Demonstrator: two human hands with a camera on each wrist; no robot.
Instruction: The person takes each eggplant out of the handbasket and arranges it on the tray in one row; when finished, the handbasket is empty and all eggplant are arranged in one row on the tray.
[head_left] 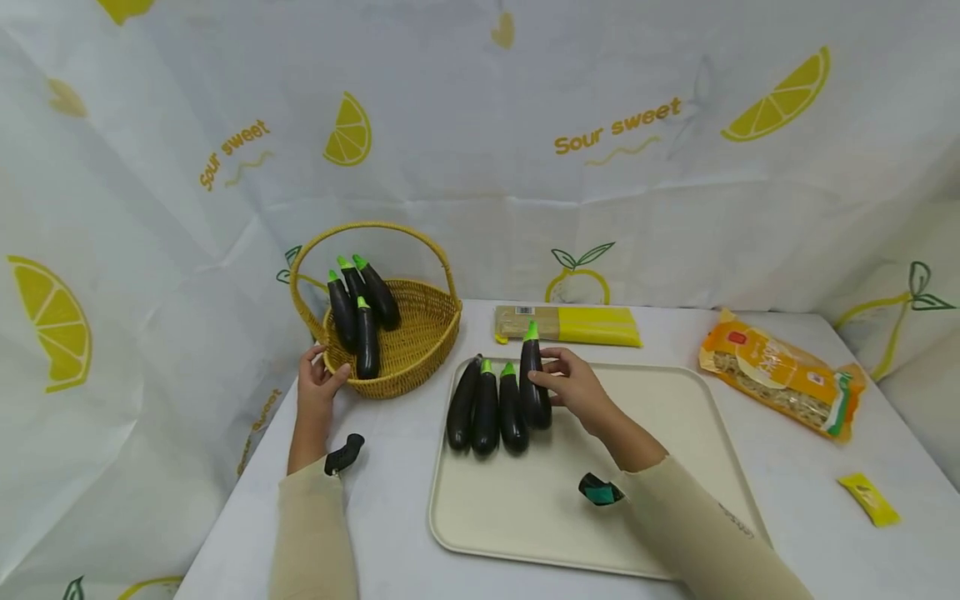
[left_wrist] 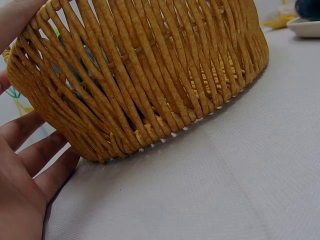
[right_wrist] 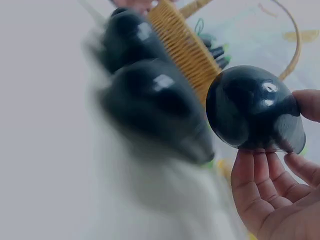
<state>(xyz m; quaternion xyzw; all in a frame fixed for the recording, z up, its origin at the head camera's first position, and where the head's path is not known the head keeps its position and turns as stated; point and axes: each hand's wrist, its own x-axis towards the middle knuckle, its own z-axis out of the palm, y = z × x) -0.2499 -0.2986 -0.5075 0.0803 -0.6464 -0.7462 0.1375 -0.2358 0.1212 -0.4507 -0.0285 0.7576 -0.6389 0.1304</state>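
My right hand [head_left: 583, 393] holds an eggplant [head_left: 530, 360] with a bright green stem between thumb and fingers, above the beige tray [head_left: 555, 537]. In the right wrist view the held eggplant's [right_wrist: 250, 107] rounded end faces the camera. Three dark eggplants [head_left: 485, 417] lie side by side on the tray's left part, just left of the held one. At the left stands a wicker basket [head_left: 420, 329] with a tall handle; several eggplants [head_left: 367, 342] lie in its left half. My left hand [head_left: 317, 387] holds the basket's near-left side, its fingers against the weave [left_wrist: 150, 65] outside.
A yellow-and-clear flat package [head_left: 592, 325] lies behind the tray. To the tray's right is an orange bag [head_left: 780, 375] of dry food, with a small yellow packet [head_left: 868, 500] nearer. A white cloth printed with lemons [head_left: 465, 150] hangs behind the table.
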